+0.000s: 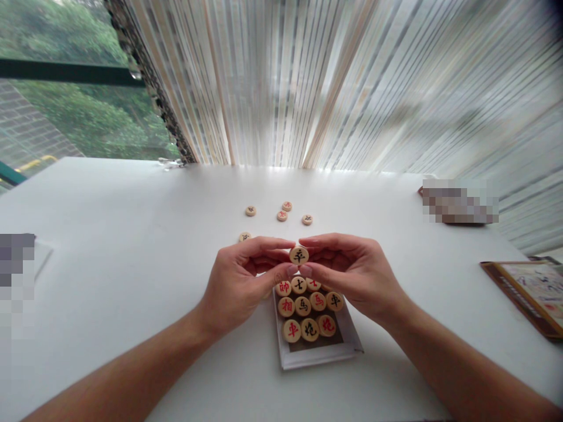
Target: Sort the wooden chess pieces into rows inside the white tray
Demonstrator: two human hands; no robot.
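Observation:
Between the fingertips of both hands is a round wooden Chinese chess piece (299, 255), its black character facing me. My left hand (240, 278) pinches it from the left, thumb below and index finger above. From the right side my right hand (354, 272) does the same. Below the hands lies a shallow white box (316, 355) with a dark bottom, holding rows of Chinese chess pieces (310, 329) with red or black characters. The hands cover part of its far row.
Beyond the hands, several loose pieces (282, 215) are scattered on the white table (132, 234). A brown-edged box (523, 296) lies at the right. Farther back on that side is a blurred-out object (460, 202); another (17, 258) sits at the left edge. A striped curtain (272, 82) hangs behind.

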